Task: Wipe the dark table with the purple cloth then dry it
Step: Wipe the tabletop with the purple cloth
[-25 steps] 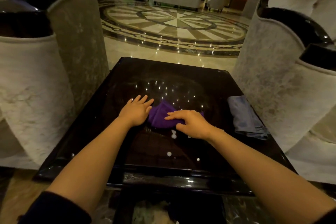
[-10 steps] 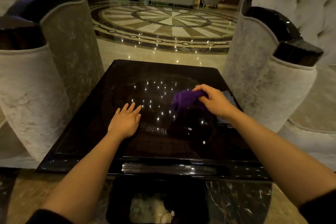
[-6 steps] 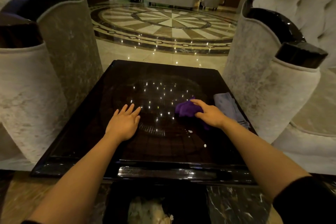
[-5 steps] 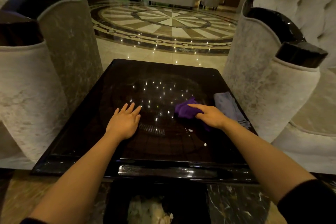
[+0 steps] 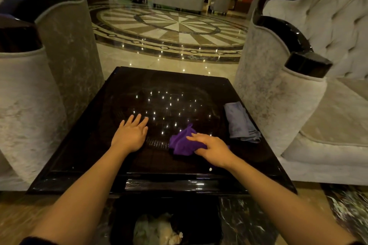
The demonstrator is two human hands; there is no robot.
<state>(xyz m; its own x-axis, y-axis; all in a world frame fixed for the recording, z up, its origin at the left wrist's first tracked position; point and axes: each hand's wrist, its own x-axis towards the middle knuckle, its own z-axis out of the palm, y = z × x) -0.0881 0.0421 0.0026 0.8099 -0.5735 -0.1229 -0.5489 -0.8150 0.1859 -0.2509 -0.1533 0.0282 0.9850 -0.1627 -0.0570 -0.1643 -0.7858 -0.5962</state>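
The dark glossy table (image 5: pixel 95 135) fills the middle of the view. A crumpled purple cloth (image 5: pixel 181 142) lies on its near right part, and my right hand (image 5: pixel 212 148) presses down on the cloth's right side. My left hand (image 5: pixel 131 134) rests flat on the tabletop left of the cloth, fingers spread, holding nothing. A folded grey-blue cloth (image 5: pixel 240 123) lies along the table's right edge. A small white speck (image 5: pixel 210 169) sits near the front edge, by my right wrist.
Pale velvet armchairs with black trim stand close on the left (image 5: pixel 29 95) and right (image 5: pixel 288 85) of the table. A black bin (image 5: pixel 199 217) holding crumpled paper sits below the front edge. Polished patterned floor stretches beyond the far edge.
My right hand has dragged the purple cloth from the right side near the grey cloth back toward me and leftward. My left hand stays flat in place.
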